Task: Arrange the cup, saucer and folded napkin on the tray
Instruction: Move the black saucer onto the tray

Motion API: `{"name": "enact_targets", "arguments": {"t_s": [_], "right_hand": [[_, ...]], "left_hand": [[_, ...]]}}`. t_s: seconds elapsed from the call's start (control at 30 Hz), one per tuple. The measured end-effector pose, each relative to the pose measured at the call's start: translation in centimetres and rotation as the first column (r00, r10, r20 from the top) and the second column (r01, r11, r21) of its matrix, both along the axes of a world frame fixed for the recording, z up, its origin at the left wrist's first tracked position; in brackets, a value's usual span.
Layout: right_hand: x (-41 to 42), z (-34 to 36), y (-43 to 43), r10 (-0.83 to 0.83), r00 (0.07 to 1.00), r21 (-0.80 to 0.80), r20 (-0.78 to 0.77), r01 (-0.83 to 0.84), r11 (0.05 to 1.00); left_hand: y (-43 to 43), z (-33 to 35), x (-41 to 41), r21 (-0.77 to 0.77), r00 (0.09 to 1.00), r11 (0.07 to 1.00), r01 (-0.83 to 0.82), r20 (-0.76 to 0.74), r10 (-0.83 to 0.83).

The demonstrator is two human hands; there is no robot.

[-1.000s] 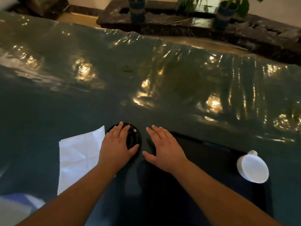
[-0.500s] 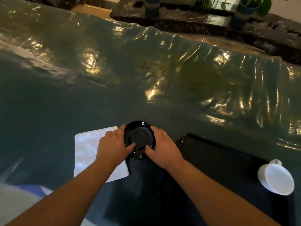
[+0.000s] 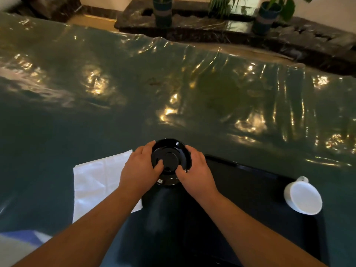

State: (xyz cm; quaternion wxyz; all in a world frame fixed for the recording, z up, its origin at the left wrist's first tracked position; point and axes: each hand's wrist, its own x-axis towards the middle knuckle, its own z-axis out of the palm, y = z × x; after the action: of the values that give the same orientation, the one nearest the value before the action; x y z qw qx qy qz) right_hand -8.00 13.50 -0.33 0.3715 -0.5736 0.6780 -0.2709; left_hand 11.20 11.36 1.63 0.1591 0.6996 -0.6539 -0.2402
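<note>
A black saucer (image 3: 171, 151) is held between both hands just past the tray's near-left corner. My left hand (image 3: 139, 170) grips its left rim, thumb on top. My right hand (image 3: 194, 170) grips its right rim. I cannot tell whether the saucer touches the table. The black tray (image 3: 250, 189) lies to the right of the hands. A white cup (image 3: 303, 196) lies tipped on its side at the tray's right edge, handle pointing away. A white folded napkin (image 3: 96, 182) lies flat on the table left of the hands, partly under my left forearm.
The table (image 3: 134, 112) is covered with a shiny, wrinkled dark green plastic sheet. Beyond its far edge stand potted plants (image 3: 267, 16) on a dark stone ledge. A blue and white object (image 3: 21, 239) shows at the bottom left corner.
My right hand has moved left from the tray onto the saucer's right rim, and my left hand has shifted from covering the saucer to gripping its left rim. Both hands now hold it.
</note>
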Motion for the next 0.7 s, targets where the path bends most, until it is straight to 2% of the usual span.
{"name": "enact_targets", "arguments": {"t_s": [0.07, 0.27, 0.47, 0.7], "right_hand": [[-3.2, 0.2, 1.3, -0.044, 0.999, -0.011, -0.017, 0.044, 0.999], [-4.1, 0.0, 1.9, -0.076, 0.996, 0.002, -0.042, 0.077, 0.997], [-8.4, -0.5, 4.5, -0.121, 0.991, 0.039, -0.063, 0.124, 0.992], [-11.4, -1.3, 6.8, -0.07, 0.991, 0.082, -0.118, 0.08, 0.993]], "left_hand": [[0.5, 0.0, -3.1, -0.006, 0.999, 0.999, 0.047, -0.003, -0.047], [0.8, -0.5, -4.0, 0.003, 0.996, 0.997, 0.08, -0.032, -0.08], [2.4, -1.1, -7.8, 0.044, 0.982, 0.981, 0.186, -0.041, -0.185], [4.1, -2.4, -10.4, 0.11, 0.969, 0.962, 0.248, -0.043, -0.245]]}}
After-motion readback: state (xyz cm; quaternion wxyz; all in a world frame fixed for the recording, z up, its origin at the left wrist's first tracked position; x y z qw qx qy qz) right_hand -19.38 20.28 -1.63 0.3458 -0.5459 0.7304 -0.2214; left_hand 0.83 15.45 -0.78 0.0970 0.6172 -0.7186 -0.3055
